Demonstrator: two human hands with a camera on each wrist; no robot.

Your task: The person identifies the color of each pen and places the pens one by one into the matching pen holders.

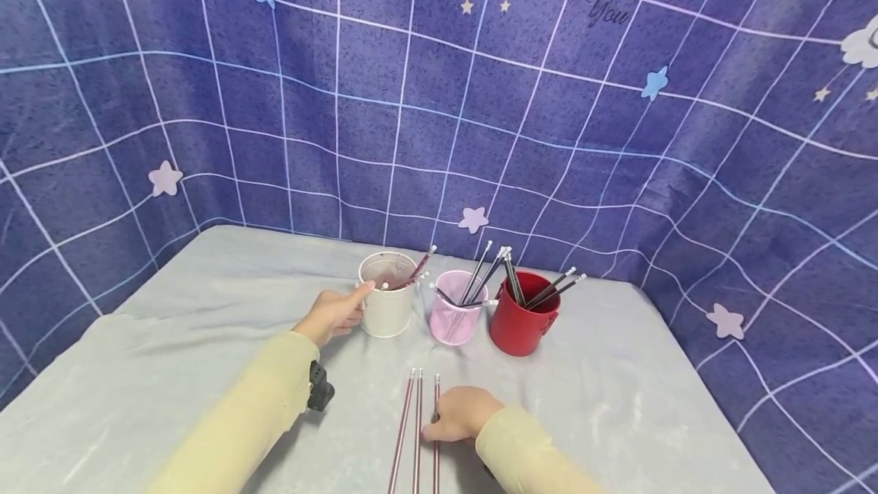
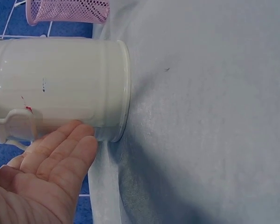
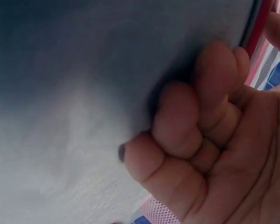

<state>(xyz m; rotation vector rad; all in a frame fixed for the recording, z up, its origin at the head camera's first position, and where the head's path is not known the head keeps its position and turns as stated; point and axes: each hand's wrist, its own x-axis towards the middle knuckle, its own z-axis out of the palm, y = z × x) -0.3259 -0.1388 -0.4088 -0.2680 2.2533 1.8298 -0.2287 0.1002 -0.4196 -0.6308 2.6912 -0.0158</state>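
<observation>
My left hand (image 1: 334, 314) is at the left side of a white metal bucket (image 1: 386, 313), its thumb at the rim. In the left wrist view its fingers lie fairly straight against the wall, beside the small handle (image 2: 19, 122). Several pencils (image 1: 420, 268) with white ends lean inside. My right hand (image 1: 464, 413) is low over the cloth, thumb and finger pinching the rightmost maroon pencil (image 1: 437, 471). Its other fingers curl against the cloth in the right wrist view. Two more maroon pencils (image 1: 402, 433) lie just left of it, pointing away from me.
A pink mesh cup (image 1: 449, 330) with dark pencils stands right of the white bucket. Beyond it stands a red bucket (image 1: 517, 332), also holding dark pencils. Grey cloth (image 1: 226, 303) covers the table, and a blue gridded curtain (image 1: 384, 120) hangs behind.
</observation>
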